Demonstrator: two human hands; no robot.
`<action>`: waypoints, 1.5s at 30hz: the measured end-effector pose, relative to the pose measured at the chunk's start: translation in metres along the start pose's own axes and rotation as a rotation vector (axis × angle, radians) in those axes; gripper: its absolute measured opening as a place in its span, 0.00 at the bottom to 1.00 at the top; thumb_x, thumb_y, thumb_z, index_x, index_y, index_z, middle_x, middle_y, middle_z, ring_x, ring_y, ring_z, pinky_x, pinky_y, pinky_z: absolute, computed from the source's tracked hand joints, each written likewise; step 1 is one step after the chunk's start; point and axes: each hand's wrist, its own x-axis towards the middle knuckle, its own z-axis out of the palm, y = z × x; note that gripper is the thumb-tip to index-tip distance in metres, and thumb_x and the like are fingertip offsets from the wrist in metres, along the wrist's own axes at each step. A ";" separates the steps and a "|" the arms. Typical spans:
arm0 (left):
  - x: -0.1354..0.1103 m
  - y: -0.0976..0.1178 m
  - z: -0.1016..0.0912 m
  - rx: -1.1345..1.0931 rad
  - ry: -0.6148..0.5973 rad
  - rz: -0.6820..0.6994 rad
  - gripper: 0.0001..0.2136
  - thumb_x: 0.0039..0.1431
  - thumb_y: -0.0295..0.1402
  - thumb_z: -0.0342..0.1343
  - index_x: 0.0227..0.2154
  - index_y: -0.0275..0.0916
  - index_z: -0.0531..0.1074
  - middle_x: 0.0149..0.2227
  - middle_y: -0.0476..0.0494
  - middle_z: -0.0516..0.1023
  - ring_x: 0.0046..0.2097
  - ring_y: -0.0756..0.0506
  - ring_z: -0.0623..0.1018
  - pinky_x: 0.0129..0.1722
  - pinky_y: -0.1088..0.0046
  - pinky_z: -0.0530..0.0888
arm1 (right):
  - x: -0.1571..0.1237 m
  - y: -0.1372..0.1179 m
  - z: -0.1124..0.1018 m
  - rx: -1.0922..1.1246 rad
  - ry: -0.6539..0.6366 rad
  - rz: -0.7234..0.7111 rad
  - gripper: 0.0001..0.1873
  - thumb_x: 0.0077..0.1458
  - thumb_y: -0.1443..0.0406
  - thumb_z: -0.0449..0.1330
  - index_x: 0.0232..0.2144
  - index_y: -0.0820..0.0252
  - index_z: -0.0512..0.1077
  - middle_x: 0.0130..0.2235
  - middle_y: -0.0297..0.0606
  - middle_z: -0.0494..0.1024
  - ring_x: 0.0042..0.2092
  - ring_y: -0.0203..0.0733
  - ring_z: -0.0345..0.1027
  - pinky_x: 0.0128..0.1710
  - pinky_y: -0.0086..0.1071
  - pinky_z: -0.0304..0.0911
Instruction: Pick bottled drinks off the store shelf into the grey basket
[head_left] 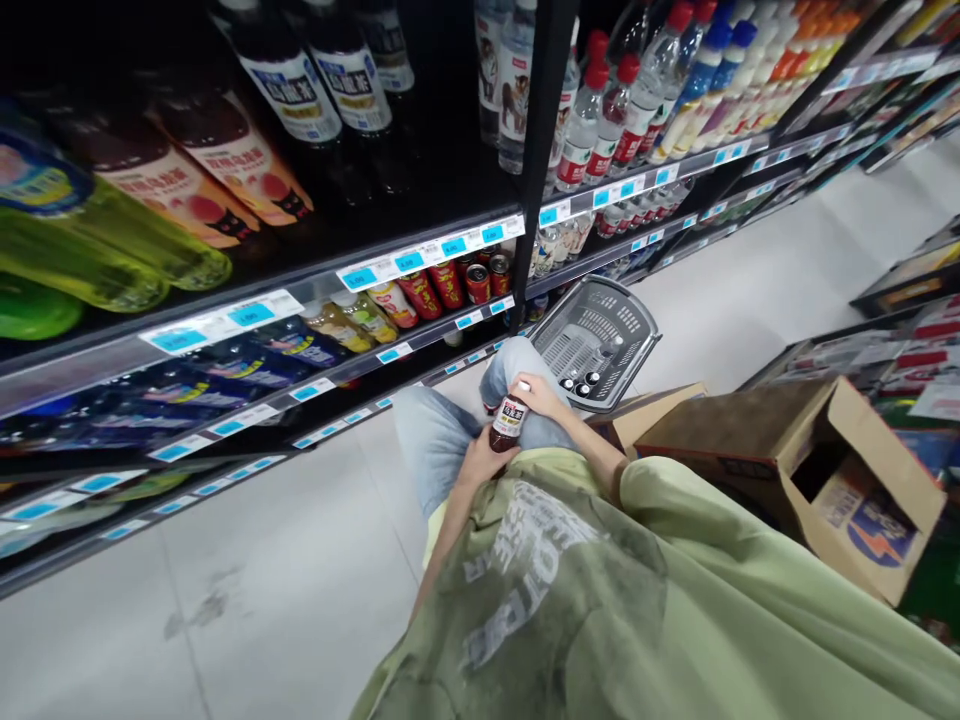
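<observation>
Seen from above, a shopper in a pale green shirt and light jeans is beside drink shelves [442, 240] in a store aisle, with a small brown bottle of oolong tea [511, 418] held in front of the body. The left hand [486, 460] has its fingers closed around the bottle's lower part; the right hand [537, 396] is curled at the neck, just below the white cap [523, 386], though its exact finger placement is too small to tell. The bottle is off the shelves, with its label facing up and its cap apparently on. It is outside the grey shopping basket [577, 335] just beyond the knees, where a few dark items [583, 389] already lie. Judging by this, selection seems partly done; placing this bottle in the basket is not yet done.
</observation>
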 end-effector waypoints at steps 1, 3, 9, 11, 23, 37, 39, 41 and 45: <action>-0.001 0.000 0.000 0.009 -0.007 0.011 0.34 0.54 0.45 0.73 0.61 0.42 0.71 0.53 0.36 0.85 0.55 0.33 0.84 0.54 0.60 0.79 | 0.000 0.001 -0.001 0.020 0.005 0.004 0.14 0.57 0.54 0.60 0.28 0.56 0.74 0.28 0.31 0.76 0.32 0.38 0.66 0.36 0.30 0.62; -0.001 -0.001 -0.002 0.019 -0.019 0.030 0.36 0.53 0.43 0.74 0.63 0.42 0.69 0.55 0.36 0.85 0.56 0.34 0.84 0.54 0.61 0.79 | -0.001 0.002 -0.002 0.070 0.019 0.011 0.11 0.55 0.56 0.60 0.28 0.56 0.75 0.29 0.32 0.78 0.33 0.39 0.68 0.37 0.30 0.63; 0.010 -0.006 -0.003 0.137 0.018 0.090 0.35 0.53 0.37 0.72 0.64 0.42 0.69 0.55 0.35 0.84 0.56 0.33 0.83 0.55 0.60 0.78 | -0.014 0.002 0.003 0.094 0.318 0.086 0.10 0.48 0.57 0.62 0.23 0.55 0.74 0.25 0.31 0.75 0.30 0.40 0.66 0.35 0.32 0.62; 0.016 -0.009 -0.002 0.165 0.056 0.144 0.32 0.54 0.36 0.71 0.61 0.41 0.70 0.55 0.34 0.83 0.57 0.34 0.82 0.57 0.59 0.77 | -0.019 0.002 0.006 0.096 0.442 0.121 0.09 0.45 0.57 0.63 0.21 0.55 0.72 0.24 0.31 0.74 0.29 0.40 0.64 0.34 0.32 0.61; 0.028 -0.015 -0.005 -0.152 0.305 0.257 0.27 0.57 0.31 0.65 0.61 0.40 0.70 0.61 0.34 0.74 0.65 0.36 0.75 0.69 0.54 0.71 | -0.009 0.005 -0.005 0.387 0.807 0.410 0.12 0.43 0.60 0.62 0.16 0.54 0.65 0.19 0.25 0.63 0.27 0.37 0.57 0.30 0.30 0.56; 0.034 -0.022 -0.003 -0.356 0.147 0.155 0.18 0.68 0.41 0.55 0.54 0.36 0.75 0.52 0.30 0.85 0.53 0.39 0.85 0.58 0.56 0.80 | 0.009 0.023 -0.019 0.615 1.013 0.634 0.15 0.58 0.56 0.59 0.24 0.50 0.57 0.17 0.21 0.58 0.18 0.33 0.49 0.16 0.27 0.48; 0.033 -0.021 -0.003 -0.301 0.107 0.155 0.15 0.67 0.38 0.56 0.51 0.38 0.76 0.49 0.34 0.86 0.51 0.40 0.86 0.58 0.56 0.80 | 0.011 0.026 -0.024 0.618 1.019 0.653 0.16 0.60 0.55 0.59 0.25 0.49 0.56 0.16 0.20 0.56 0.17 0.34 0.50 0.15 0.26 0.49; 0.032 -0.020 -0.003 -0.258 0.074 0.160 0.13 0.66 0.35 0.56 0.50 0.39 0.77 0.47 0.36 0.87 0.49 0.41 0.86 0.57 0.57 0.81 | 0.013 0.029 -0.031 0.604 1.018 0.663 0.18 0.61 0.54 0.59 0.26 0.49 0.56 0.16 0.20 0.56 0.17 0.34 0.52 0.15 0.26 0.50; 0.030 -0.022 -0.002 -0.188 0.033 0.167 0.13 0.65 0.32 0.55 0.49 0.40 0.78 0.46 0.38 0.87 0.47 0.41 0.86 0.56 0.59 0.81 | 0.022 0.035 -0.057 0.514 1.027 0.659 0.18 0.61 0.52 0.61 0.26 0.50 0.58 0.18 0.20 0.59 0.19 0.34 0.55 0.17 0.25 0.53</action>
